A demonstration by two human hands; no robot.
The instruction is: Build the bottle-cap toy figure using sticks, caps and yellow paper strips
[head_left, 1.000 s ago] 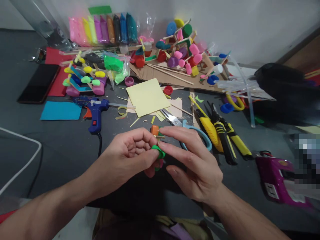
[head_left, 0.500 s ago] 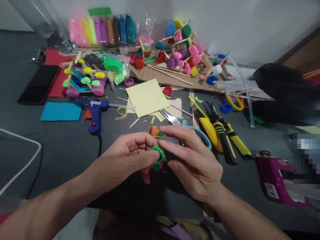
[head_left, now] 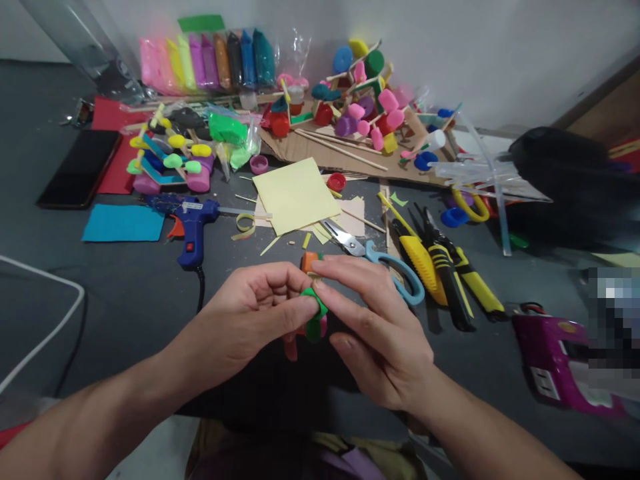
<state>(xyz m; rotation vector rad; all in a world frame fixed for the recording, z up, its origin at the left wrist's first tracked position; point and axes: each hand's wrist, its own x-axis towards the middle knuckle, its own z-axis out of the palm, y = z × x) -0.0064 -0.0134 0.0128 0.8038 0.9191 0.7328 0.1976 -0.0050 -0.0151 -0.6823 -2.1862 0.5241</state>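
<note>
My left hand (head_left: 265,303) pinches a small craft piece with green parts (head_left: 315,328) between thumb and fingers, near the front edge of the table. Bits of pink show on the piece's right side. My right hand (head_left: 383,327) is beside it with fingers apart, its fingertips touching or very near the green part from the right. Just beyond the fingertips sits an orange piece (head_left: 309,261), partly hidden by the right fingers. What lies under the left fingers is hidden.
Scissors (head_left: 355,245), a yellow cutter (head_left: 425,263) and pliers (head_left: 450,287) lie to the right. A blue glue gun (head_left: 195,223) is at the left. Yellow paper (head_left: 295,193), colourful craft models (head_left: 173,160) and clay packs (head_left: 215,63) lie behind.
My right hand has moved slightly left, its fingers closer over the green part and covering more of the orange piece. The green piece has tilted a little in my left hand.
</note>
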